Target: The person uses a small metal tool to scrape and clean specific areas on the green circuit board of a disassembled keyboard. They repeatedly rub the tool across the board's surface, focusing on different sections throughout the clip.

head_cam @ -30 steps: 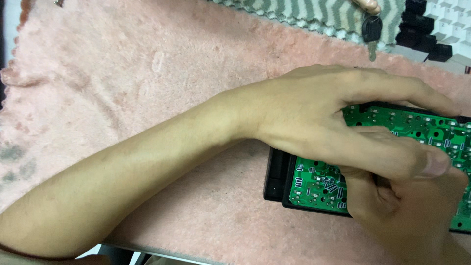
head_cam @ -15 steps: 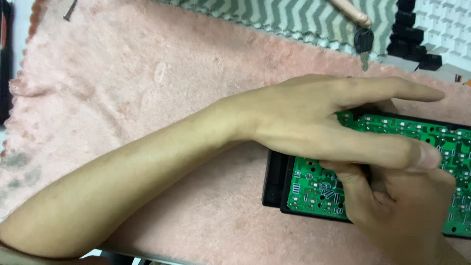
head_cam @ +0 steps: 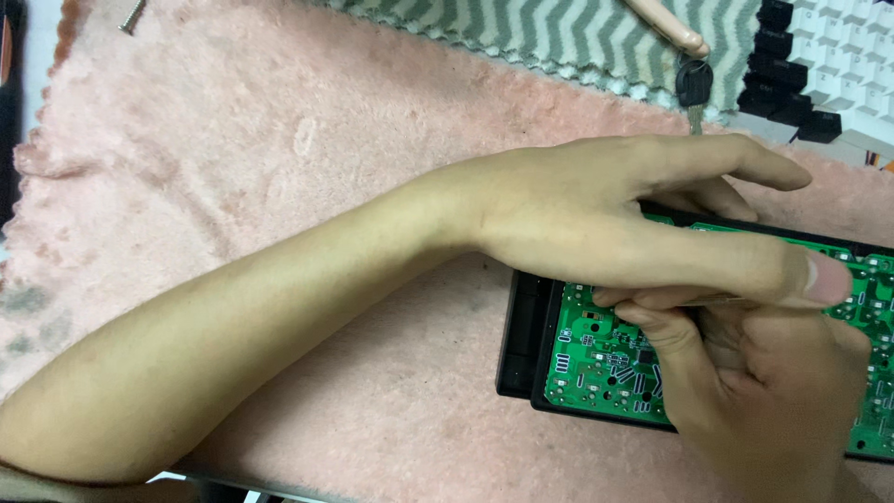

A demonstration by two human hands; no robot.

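- Hands meet over a green circuit board (head_cam: 596, 359) set in a black case (head_cam: 521, 335), which lies at the right of a pink towel (head_cam: 279, 168).
- Left hand (head_cam: 605, 219) reaches in from the left, its forearm crossing the towel; it lies flat on the upper part of the board, fingers stretched out and loose, gripping nothing, with the thumb laid along the board toward the right.
- Right hand (head_cam: 764, 391) comes up from the bottom right corner and sits just under the left thumb, touching it; its fingers are curled together over the board and seem to pinch a thin metal tool (head_cam: 717, 300), though most of that tool is hidden.
- Board shows small parts and white markings at its left end; the rest is covered by the hands or runs off the right edge.
- Grey-and-white zigzag cloth (head_cam: 559, 37) lies along the top edge of the towel.
- Black key (head_cam: 694, 88) rests on the zigzag cloth's lower edge, with a pale stick-like thing (head_cam: 666, 23) just above it.
- Black keycaps (head_cam: 787, 65) and white keycaps (head_cam: 857, 42) sit at the top right corner.
- Screw (head_cam: 132, 15) lies at the top left of the towel.
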